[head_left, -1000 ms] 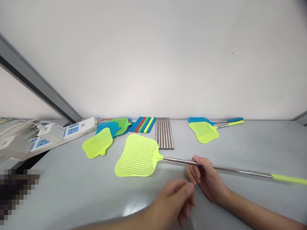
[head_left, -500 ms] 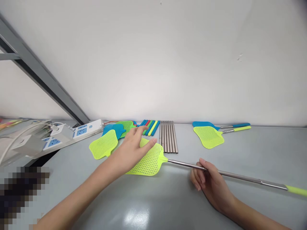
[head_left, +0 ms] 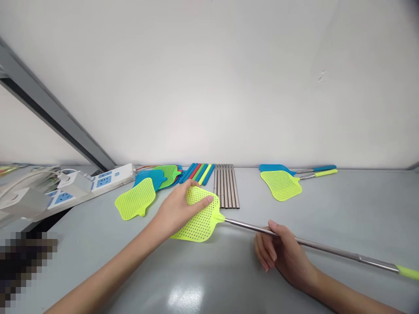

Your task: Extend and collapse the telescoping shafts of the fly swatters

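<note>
A yellow-green fly swatter (head_left: 218,216) with an extended metal shaft lies across the view, its yellow-green grip running out at the right edge. My left hand (head_left: 179,208) is closed on its perforated head, thumb on the face and fingers at the far edge, partly hidden. Midway along the shaft, my right hand (head_left: 288,250) holds the metal tube between thumb and fingers. Beyond the swatter head lies a row of metal tubes (head_left: 227,187), and beside them several coloured handle grips (head_left: 199,173).
Loose swatter heads, one yellow-green (head_left: 135,198) and one blue (head_left: 147,178) among them, lie left on the grey table (head_left: 235,279). A power strip (head_left: 104,181) with plugs and cables is farther left. Two swatters with short shafts, the nearer yellow-green (head_left: 282,185), lie at right by the wall.
My left fingers have come down from above the swatter head and closed on its far edge. My right hand keeps its hold on the shaft. The view has shifted slightly.
</note>
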A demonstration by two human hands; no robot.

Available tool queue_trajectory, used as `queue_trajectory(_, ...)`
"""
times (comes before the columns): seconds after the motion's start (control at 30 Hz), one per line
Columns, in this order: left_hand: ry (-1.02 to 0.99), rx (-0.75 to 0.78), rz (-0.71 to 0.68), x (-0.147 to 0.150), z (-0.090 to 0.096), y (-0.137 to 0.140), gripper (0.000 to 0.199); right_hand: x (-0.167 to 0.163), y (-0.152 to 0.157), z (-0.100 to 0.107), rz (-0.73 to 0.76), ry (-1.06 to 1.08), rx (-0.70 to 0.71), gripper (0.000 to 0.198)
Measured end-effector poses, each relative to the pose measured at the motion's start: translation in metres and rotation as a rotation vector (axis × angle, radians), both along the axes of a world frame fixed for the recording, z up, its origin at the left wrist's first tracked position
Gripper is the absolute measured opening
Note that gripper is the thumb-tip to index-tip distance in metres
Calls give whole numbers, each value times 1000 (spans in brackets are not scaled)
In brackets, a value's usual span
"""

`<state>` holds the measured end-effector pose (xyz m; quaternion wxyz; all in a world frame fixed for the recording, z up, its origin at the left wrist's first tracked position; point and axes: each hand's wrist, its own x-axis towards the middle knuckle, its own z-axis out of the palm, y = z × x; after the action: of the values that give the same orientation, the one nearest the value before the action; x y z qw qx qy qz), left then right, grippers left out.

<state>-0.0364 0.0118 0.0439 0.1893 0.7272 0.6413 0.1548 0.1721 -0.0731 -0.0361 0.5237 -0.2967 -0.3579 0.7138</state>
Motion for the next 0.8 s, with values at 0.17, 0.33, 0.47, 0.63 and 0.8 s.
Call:
queue_trajectory(0.17,51,49,113,0,-10,-3,48,-1,-4,-7,57,-108,23,58)
queue_trajectory(0.33,-49,-37,136,3,-20,-5,48,-1,-5,-9,43,-52,8,59)
queue_trajectory(0.47,-191,-136,172,5,-18,-7,47,-2,-3,-10,44,3,-24,60)
queue_trajectory(0.63,-256,-119,167,8,-13,-9,44,-2,-4,-12,56,52,-40,61)
queue_trajectory(0.8,-261,-142,183,11,-13,-12,42,-3,-4,-16,63,65,-57,62)
